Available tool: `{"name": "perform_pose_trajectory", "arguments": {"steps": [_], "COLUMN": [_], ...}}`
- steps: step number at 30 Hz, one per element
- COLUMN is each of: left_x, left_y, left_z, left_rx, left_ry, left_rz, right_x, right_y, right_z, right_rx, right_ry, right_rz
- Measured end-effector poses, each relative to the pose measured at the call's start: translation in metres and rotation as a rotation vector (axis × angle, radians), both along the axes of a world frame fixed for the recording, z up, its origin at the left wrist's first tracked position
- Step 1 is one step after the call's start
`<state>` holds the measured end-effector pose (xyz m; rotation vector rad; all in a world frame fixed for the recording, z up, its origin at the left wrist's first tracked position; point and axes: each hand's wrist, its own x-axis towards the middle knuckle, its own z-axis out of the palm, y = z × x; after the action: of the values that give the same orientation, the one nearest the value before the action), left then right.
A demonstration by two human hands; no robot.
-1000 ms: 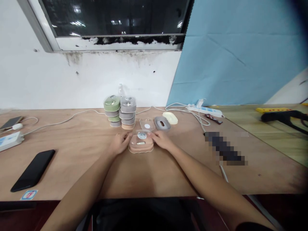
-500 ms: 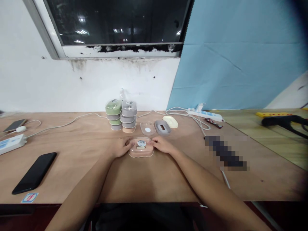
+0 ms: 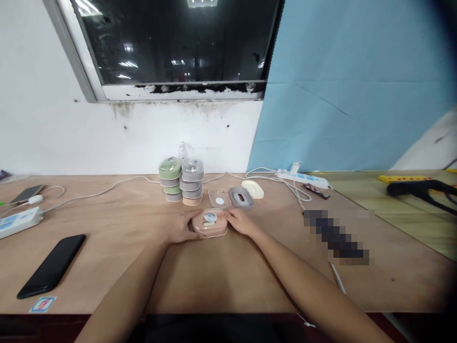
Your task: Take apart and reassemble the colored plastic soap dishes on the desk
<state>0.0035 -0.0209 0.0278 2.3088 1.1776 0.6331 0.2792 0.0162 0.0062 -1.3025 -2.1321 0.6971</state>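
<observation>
In the middle of the table is a small pink box [image 3: 210,230] with a clear lid and a round label on top. My left hand [image 3: 179,227] wraps round its left side, thumb along the front edge. At the right side, the fingers of my right hand [image 3: 238,220] grip the lid's edge. Just behind lie a clear lid [image 3: 213,194] with a white round sticker, a grey tray [image 3: 246,202] with a slot, and a cream-coloured shallow piece [image 3: 254,188]. Behind and to the left stand a green-topped stack [image 3: 170,177] and a grey-topped stack [image 3: 193,180] of similar boxes.
A black phone [image 3: 53,264] lies on the left, near a white power strip [image 3: 19,223]. Another power strip [image 3: 303,179] with white cables rests at the back right. A blurred-out dark object [image 3: 335,238] lies right of my arm. A clear bottle [image 3: 182,149] stands behind the stacks.
My left hand has shifted round the pink box, its thumb now at the front edge, and the box looks slightly turned. The whole view has moved down a little in the picture.
</observation>
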Motion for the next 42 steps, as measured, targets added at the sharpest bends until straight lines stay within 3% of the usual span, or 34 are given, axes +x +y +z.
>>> {"name": "perform_pose_trajectory", "arguments": {"steps": [4,12,17,25,32,36,42], "left_x": [-0.015,-0.044,-0.070,-0.096,-0.112,-0.114,-0.119], "left_y": [0.006,0.016,0.020,0.027,0.035,0.040,0.047], "left_z": [-0.001,0.001,0.003,-0.001,-0.008,-0.012,-0.020], "left_rx": [-0.079,-0.067,-0.213,-0.099,-0.068,-0.042,0.064], "left_ry": [0.001,-0.090,-0.202,-0.147,-0.149,-0.156,-0.124], "left_rz": [0.040,0.206,0.288,0.495,0.614,0.739,0.890], "right_x": [-0.001,-0.001,0.001,0.016,0.071,0.097,0.101], "right_y": [-0.001,-0.003,0.000,0.012,0.045,0.063,0.066], "right_z": [0.002,0.004,0.005,0.009,-0.001,-0.014,-0.023], "right_rx": [0.033,0.086,0.108,0.263,0.412,0.355,0.135], "right_ry": [-0.027,-0.061,-0.024,0.055,0.027,-0.192,-0.339], "right_rz": [0.000,-0.029,-0.070,-0.333,-0.593,-0.626,-0.661]}}
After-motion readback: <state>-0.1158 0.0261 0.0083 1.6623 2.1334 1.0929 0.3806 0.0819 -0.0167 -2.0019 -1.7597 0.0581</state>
